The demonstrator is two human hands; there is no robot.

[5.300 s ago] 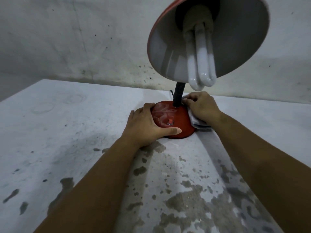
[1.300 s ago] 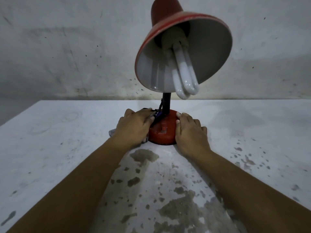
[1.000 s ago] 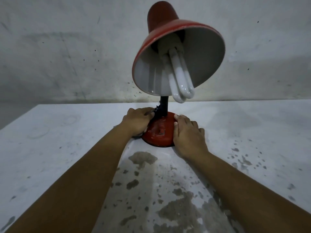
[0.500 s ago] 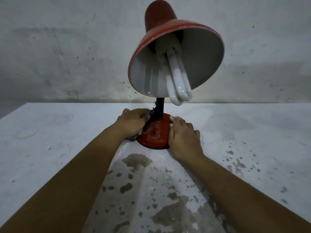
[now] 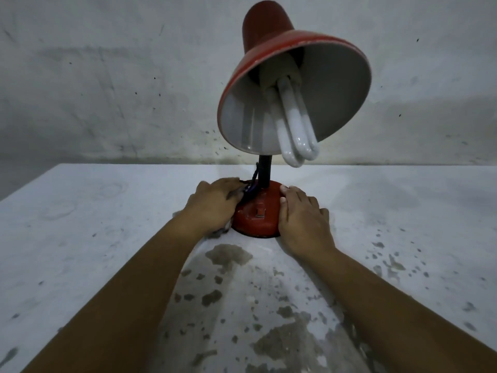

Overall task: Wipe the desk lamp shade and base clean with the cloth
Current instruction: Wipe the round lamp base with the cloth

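From the head view, the lamp base is still flanked on the table: the cloth stays pressed under the curled left hand, the right hand laid flat, fingers together. Little has shifted; the shade tilts above.

both forearms reach forward, converging. left hand sits palm down, fingers curled over a bunched cloth (only a scrap peeks out below the palm) pressed to the left flank of the lamp base. right hand lies flat, fingers straight and together, against the base's right flank.
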